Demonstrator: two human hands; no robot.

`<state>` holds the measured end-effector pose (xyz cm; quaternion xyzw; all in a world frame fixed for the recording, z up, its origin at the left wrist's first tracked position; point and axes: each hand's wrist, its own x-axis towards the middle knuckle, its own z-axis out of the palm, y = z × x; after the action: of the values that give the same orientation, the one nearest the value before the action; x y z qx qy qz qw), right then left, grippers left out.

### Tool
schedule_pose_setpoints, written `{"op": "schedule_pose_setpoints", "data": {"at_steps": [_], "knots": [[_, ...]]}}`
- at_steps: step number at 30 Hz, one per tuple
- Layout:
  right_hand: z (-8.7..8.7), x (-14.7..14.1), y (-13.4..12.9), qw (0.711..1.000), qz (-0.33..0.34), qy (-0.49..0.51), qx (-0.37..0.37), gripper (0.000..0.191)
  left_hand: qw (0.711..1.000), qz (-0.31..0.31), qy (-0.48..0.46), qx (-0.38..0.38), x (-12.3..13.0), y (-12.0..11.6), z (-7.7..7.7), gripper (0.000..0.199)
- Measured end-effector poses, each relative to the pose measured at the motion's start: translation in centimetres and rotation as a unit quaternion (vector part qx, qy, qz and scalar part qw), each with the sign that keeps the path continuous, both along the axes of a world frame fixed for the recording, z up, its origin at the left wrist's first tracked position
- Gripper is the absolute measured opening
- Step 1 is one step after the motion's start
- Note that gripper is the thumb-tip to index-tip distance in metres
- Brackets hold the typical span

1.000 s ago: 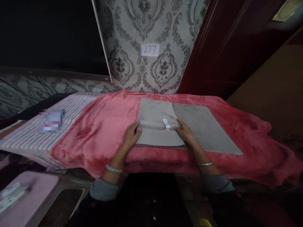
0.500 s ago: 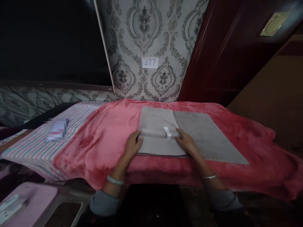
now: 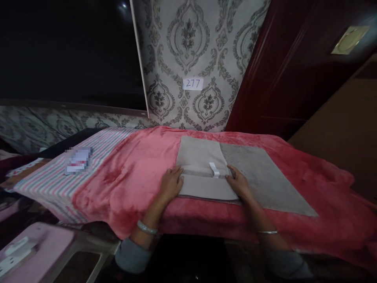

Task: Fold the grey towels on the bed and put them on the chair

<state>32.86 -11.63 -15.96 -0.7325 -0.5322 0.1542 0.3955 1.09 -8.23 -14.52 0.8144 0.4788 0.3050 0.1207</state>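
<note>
The left hand [image 3: 173,184] and right hand [image 3: 239,184] sit almost where they were a moment ago; the main change is the view, which has drifted so the scene lies lower and further right in the frame. The grey plush mat [image 3: 259,177] stays at centre on the pink fleece blanket [image 3: 126,184], its nearer left part doubled over into a paler flap [image 3: 203,186] with a white tab [image 3: 215,169] at the top of the flap's right side. The fold keeps its shape under the hands. The left fingers [image 3: 178,175] lie together, flat on the flap near its left edge. The right fingers [image 3: 231,173] sit close together at the flap's right edge, just beside the tab; whether they pinch it, I cannot tell.
</note>
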Motion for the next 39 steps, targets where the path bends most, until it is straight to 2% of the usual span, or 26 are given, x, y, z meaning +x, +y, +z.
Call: {"op": "schedule_pose_setpoints", "data": {"at_steps": [5,9,12,15,20,24,26,29,33,36,39], "knots": [[1.4,0.7,1.6,1.000,0.004,-0.020,-0.022,0.061,1.000,-0.008,-0.002,0.014,-0.1,0.1,-0.2,0.043],[3.3,1.0,5.5,0.999,0.001,-0.023,-0.022,0.057,1.000,-0.014,0.000,0.024,-0.5,0.3,-0.6,0.045],[4.1,0.9,8.3,0.999,-0.008,-0.031,-0.011,0.053,1.000,-0.017,0.018,0.020,-0.6,0.4,-0.8,0.046],[3.9,0.2,9.4,0.999,-0.010,-0.043,0.007,0.051,0.998,-0.014,0.054,0.002,-0.5,0.2,-0.7,0.051],[2.4,-0.8,8.6,0.997,-0.023,-0.073,0.028,0.051,0.995,-0.011,0.089,-0.045,-0.4,-0.3,-0.3,0.054],[1.9,-0.6,8.4,0.996,-0.028,-0.084,0.020,0.052,0.996,-0.019,0.075,-0.034,-0.6,0.0,0.5,0.049],[1.9,-0.4,8.4,0.996,-0.026,-0.085,0.016,0.051,0.998,-0.030,0.055,-0.007,-0.5,1.0,1.4,0.044],[1.9,-0.2,8.3,0.996,-0.026,-0.084,0.006,0.051,0.998,-0.048,0.047,0.008,0.7,4.2,3.3,0.047],[2.6,0.3,9.0,0.995,-0.035,-0.080,-0.042,0.052,0.988,-0.039,0.127,-0.084,3.6,9.6,5.3,0.062],[3.4,0.9,10.5,0.995,-0.030,-0.080,-0.057,0.051,0.976,-0.023,0.175,-0.128,5.4,12.4,5.5,0.068],[4.0,1.3,12.1,0.994,-0.022,-0.089,-0.054,0.050,0.976,-0.004,0.184,-0.113,6.0,13.7,4.6,0.068]]}}
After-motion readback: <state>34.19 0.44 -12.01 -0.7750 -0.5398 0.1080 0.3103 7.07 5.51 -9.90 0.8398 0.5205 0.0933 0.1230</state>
